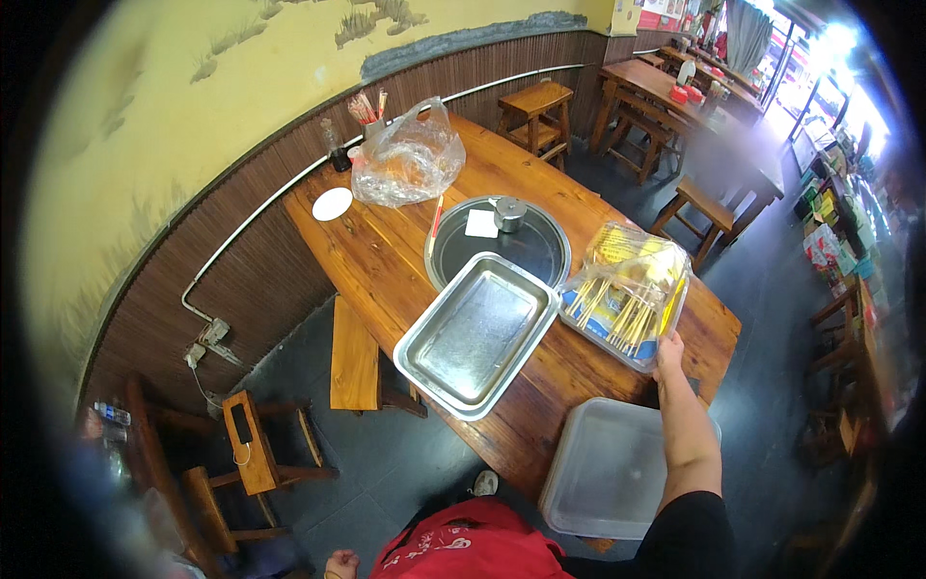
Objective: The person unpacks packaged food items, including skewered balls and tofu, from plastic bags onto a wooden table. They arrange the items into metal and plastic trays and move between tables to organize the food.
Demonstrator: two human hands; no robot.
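My right hand (669, 354) grips the near right edge of a tray of wooden skewers (626, 315), partly covered by clear plastic with yellow and blue packaging. To its left lies an empty stainless steel tray (477, 336), its far corner over the rim of a round dark tray (436, 269). That round tray holds a small metal tin (510, 214) and a white square (481, 224). A translucent plastic container (608, 463) stands below my right forearm. My left hand (341, 563) hangs at the bottom edge, fingers curled, away from the table; whether it holds anything is unclear.
On the wooden table (369, 268) are a clear plastic bag (409, 163), a white disc (332, 204) and a cup of chopsticks (373, 129). A wooden bench (354, 362) stands left of it. A stool (249, 441) carries a phone (241, 423). More tables and stools stand beyond.
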